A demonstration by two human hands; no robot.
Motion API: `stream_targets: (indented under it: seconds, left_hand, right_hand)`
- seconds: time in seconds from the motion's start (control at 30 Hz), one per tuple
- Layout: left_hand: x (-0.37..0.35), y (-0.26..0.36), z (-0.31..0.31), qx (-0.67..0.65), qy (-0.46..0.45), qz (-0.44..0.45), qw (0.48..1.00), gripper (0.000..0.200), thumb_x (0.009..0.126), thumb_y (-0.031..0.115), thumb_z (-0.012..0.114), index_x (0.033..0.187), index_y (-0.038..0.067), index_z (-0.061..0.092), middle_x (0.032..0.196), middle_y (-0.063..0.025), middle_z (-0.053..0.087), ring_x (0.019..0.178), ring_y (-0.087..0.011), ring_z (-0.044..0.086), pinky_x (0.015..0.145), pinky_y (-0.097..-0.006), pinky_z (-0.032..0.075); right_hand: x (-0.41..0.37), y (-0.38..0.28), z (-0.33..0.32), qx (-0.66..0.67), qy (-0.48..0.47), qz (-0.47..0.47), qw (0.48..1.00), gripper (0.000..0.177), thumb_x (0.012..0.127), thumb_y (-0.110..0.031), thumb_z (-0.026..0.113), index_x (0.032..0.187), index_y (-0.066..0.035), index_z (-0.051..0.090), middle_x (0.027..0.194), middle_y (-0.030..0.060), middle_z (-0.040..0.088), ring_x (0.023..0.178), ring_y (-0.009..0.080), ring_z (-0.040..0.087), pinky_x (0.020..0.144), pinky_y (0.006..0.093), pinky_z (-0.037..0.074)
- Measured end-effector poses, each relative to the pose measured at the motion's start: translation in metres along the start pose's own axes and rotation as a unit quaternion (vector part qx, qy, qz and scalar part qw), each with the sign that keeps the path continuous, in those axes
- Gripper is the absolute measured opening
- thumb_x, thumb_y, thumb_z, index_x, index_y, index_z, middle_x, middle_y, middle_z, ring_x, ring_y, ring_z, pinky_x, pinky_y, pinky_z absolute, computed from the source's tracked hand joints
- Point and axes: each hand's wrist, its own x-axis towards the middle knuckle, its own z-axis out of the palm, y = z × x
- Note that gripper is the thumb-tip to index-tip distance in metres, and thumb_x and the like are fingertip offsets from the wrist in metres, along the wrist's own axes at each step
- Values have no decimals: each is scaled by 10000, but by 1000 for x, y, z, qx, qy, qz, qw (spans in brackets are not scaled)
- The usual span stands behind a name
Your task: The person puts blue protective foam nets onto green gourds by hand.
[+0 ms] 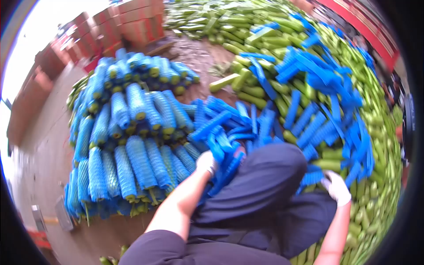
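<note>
My left hand [206,162], in a white glove, is closed on a bunch of blue mesh sleeves [223,150] beside my raised knee. On the right, my gloved right hand [336,187] is low over the pile, its fingers near a blue sleeve [312,176] and a green gourd [327,165]; motion blur hides whether it grips anything. More loose blue sleeves [309,68] lie scattered over the green gourds [282,42]. To the left, gourds wrapped in blue mesh [141,163] are stacked in rows.
Cardboard boxes [137,22] stand stacked at the back left. Brown floor [44,154] runs along the left side. A red structure [366,26] and a partly visible dark wheel [409,128] are at the right edge. My bent legs [260,185] lie between both piles.
</note>
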Motion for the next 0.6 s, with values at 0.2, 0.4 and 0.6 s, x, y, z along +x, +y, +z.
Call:
stream_targets:
  seconds: [0.2,0.4,0.6]
  left_hand:
    - [10,126,-118,-343,-34,242,907,268,909,314,633,860,51,655,790,23,614,758,-82,560,677,-270,450]
    - [-89,267,-129,-323,-151,324,876,252,919,266,642,970,20,653,856,-16,626,778,-96,572,702,-248,467]
    - [-127,269,-33,-567,-327,178,735,379,957,244,582,1268,32,536,1148,-73,582,1021,-169,571,917,-306,468]
  right_hand:
    - [-8,-54,-15,82,140,-154,975,417,885,-264,643,1215,-13,597,1115,202,649,1063,360,618,923,393,486]
    - [-9,-140,-13,198,309,-368,854,704,852,-417,691,1402,-55,441,1441,230,415,1318,394,425,1079,442,352]
    - [14,-123,45,356,362,-242,827,701,915,-381,629,1435,11,371,1430,270,413,1354,399,381,1114,426,312]
